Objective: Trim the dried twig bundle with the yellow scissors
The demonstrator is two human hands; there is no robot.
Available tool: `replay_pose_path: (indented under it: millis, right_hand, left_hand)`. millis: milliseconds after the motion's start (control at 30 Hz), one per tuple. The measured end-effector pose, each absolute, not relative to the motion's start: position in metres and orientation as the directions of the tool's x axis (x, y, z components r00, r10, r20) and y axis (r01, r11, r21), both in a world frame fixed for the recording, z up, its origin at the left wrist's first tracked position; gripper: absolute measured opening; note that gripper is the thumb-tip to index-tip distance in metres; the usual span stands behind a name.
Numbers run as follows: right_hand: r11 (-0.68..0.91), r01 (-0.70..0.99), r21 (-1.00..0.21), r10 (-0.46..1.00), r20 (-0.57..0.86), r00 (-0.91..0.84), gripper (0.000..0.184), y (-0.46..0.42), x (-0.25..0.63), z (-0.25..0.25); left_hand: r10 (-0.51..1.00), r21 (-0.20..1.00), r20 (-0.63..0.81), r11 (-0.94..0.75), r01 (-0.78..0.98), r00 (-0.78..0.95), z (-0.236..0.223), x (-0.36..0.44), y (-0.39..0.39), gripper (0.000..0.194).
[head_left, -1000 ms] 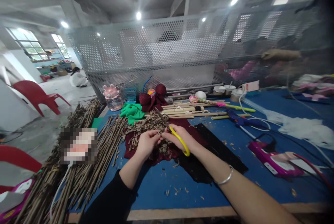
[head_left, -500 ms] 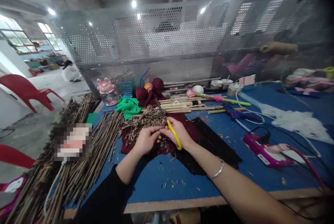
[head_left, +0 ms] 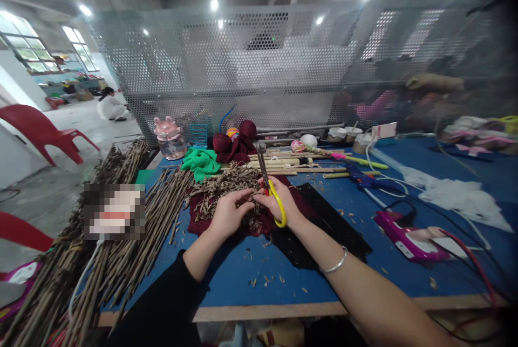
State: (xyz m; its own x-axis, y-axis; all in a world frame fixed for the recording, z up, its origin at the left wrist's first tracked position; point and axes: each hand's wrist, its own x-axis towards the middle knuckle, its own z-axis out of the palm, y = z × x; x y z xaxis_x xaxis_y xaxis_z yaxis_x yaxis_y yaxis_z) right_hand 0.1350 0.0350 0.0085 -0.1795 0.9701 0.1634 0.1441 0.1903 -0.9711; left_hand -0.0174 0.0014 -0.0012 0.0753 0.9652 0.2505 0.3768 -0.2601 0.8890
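Observation:
My right hand (head_left: 284, 202) grips a pair of scissors (head_left: 278, 208) by its yellow handles, with the dark blades pointing up and away from me. Close beside it, my left hand (head_left: 230, 214) has its thumb and fingers curled towards the right fingertips. Whatever is between the left fingers is too small to make out. Both hands are over a heap of dried, curled leaves (head_left: 220, 184), which lies on a dark red cloth (head_left: 198, 224). Under my right wrist a black sheet (head_left: 324, 228) stretches to the right.
Thin dry stalks (head_left: 140, 239) are piled at left, near a green cloth (head_left: 201, 162). Sticks (head_left: 279, 163) and a pink-lidded jar (head_left: 170, 139) stand or lie towards the perforated screen (head_left: 243, 77). A blue glue gun (head_left: 364, 177) and magenta power strip (head_left: 408, 239) are at right.
The scissors have swung more upright and shifted slightly right with my right hand. My left fingers have spread a little but stay near the right fingertips. The whole view has shifted slightly.

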Motion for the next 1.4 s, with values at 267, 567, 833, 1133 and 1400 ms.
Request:
replay_pose_path:
  millis: [267, 567, 833, 1133, 1400]
  right_hand:
    - [0.069, 0.001, -0.998, 0.943, 0.065, -0.328, 0.048, 0.032, 0.135, 0.01]
    - [0.181, 0.152, -0.972, 0.967, 0.148, -0.208, 0.044, 0.034, 0.133, 0.005]
    - [0.444, 0.661, -0.604, 0.894, 0.246, -0.375, 0.065, 0.023, 0.152, 0.008]
    - [0.545, 0.66, -0.516, 0.838, 0.322, -0.44, 0.073, 0.015, 0.146, 0.003]
    - [0.596, 0.589, -0.546, 0.802, 0.374, -0.465, 0.066, 0.012, 0.145, 0.006]
  left_hand:
    - [0.859, 0.662, 0.423, -0.509, 0.55, 0.286, 0.006, -0.031, 0.003, 0.026]
    - [0.93, 0.776, 0.359, -0.347, 0.526, 0.083, 0.007, -0.027, 0.003, 0.017]
    - [0.974, 0.992, -0.093, 0.073, -0.103, -0.205, -0.001, -0.03, 0.018, 0.022]
    - [0.985, 0.897, -0.155, 0.108, -0.429, -0.077, 0.004, -0.014, 0.008, 0.023]
    - [0.988, 0.888, -0.154, 0.151, -0.435, 0.029, 0.001, -0.012, 0.006, 0.027]
